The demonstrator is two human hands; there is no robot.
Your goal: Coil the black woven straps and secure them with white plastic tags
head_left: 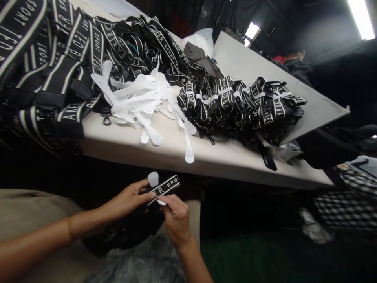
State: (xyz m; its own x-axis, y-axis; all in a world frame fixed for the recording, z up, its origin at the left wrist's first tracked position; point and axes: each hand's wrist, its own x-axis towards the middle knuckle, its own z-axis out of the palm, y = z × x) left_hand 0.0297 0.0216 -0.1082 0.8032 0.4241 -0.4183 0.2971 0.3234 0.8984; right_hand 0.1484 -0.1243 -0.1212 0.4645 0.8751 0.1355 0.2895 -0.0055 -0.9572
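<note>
My left hand (132,196) is closed around a folded black strap (170,185) with white edge lines and white lettering. A white plastic tie (153,179) stands up behind the strap, its rounded end above my left fingers. At the strap's lower edge, my right hand (177,218) pinches a white end between thumb and forefinger; it looks like the other end of that tie. Both hands are over my lap, in front of the table edge. What hangs below the strap is lost in shadow.
On the table (123,143) lies a loose heap of white toothed ties (141,98). Lettered black straps (67,51) are piled at the left, some hanging over the edge. Bundled straps (235,102) bound with white ties stand in a row at the right. A checkered cloth (338,210) is farther right.
</note>
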